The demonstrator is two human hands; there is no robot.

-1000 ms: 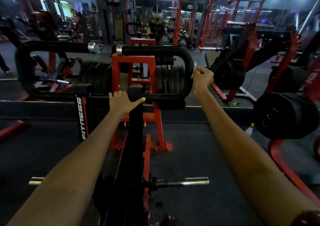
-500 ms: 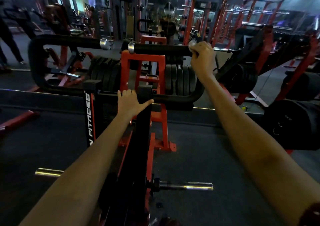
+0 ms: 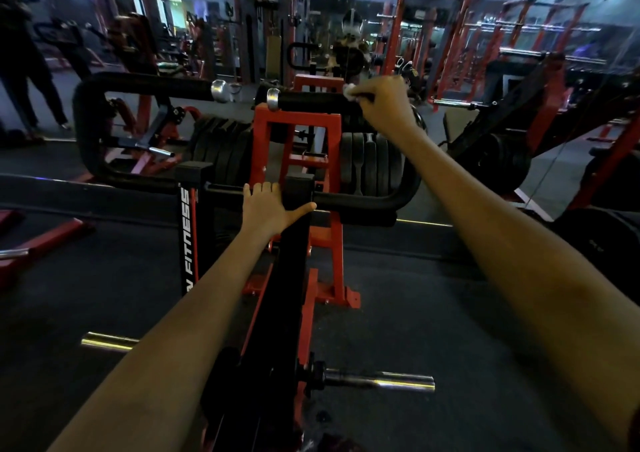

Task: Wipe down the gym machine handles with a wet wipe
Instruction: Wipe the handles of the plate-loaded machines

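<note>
A black and red gym machine stands in front of me with two looped black padded handles. My right hand (image 3: 382, 105) is curled over the top bar of the right handle (image 3: 315, 102), with a small white wet wipe (image 3: 350, 90) showing at its fingertips against the bar. The left handle (image 3: 145, 89) ends in a chrome cap and nothing touches it. My left hand (image 3: 268, 209) rests on the black centre post of the machine, fingers straight and thumb spread to the right.
Stacked black weight plates (image 3: 367, 167) sit behind the red frame (image 3: 298, 129). Chrome sleeves (image 3: 381, 380) stick out low on both sides. A person (image 3: 20, 71) stands at the far left. Red racks and another plate-loaded machine (image 3: 512, 147) fill the right.
My right hand has slid with the wipe from the handle's outer bend up onto the top bar and leftward along it. The left hand has stayed on the post.
</note>
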